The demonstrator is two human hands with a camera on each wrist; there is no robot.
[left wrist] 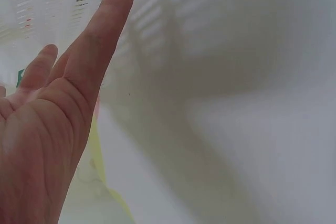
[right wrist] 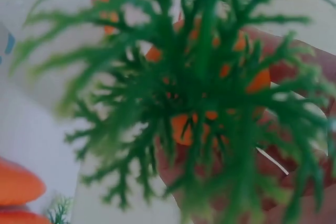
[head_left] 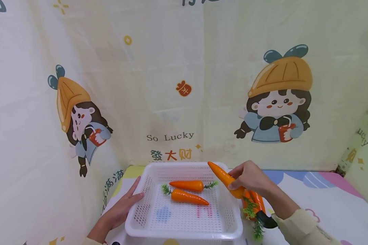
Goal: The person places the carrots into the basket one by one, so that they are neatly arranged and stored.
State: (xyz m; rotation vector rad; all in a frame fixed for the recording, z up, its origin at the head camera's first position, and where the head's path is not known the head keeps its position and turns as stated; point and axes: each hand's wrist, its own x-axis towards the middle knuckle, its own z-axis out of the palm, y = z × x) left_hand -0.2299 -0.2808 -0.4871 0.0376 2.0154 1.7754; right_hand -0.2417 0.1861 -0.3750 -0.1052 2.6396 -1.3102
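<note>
A white plastic basket (head_left: 184, 234) with perforated walls sits in the middle of the head view. Inside it lie two orange carrots with green tops, one (head_left: 187, 185) behind the other (head_left: 188, 197). My left hand (head_left: 121, 207) rests against the basket's left side, its fingers straight and the thumb at the rim. Above the right rim, my right hand (head_left: 253, 177) grips another carrot (head_left: 221, 174) near its thick end, with the tip pointing up and left. That carrot's leafy top (right wrist: 210, 93) fills much of the right wrist view and hides part of the hand.
More carrots (head_left: 258, 201) lie on the patterned tablecloth (head_left: 319, 197) just right of the basket, partly behind the right forearm. A printed cloth (head_left: 217, 102) hangs behind the table and along its left side.
</note>
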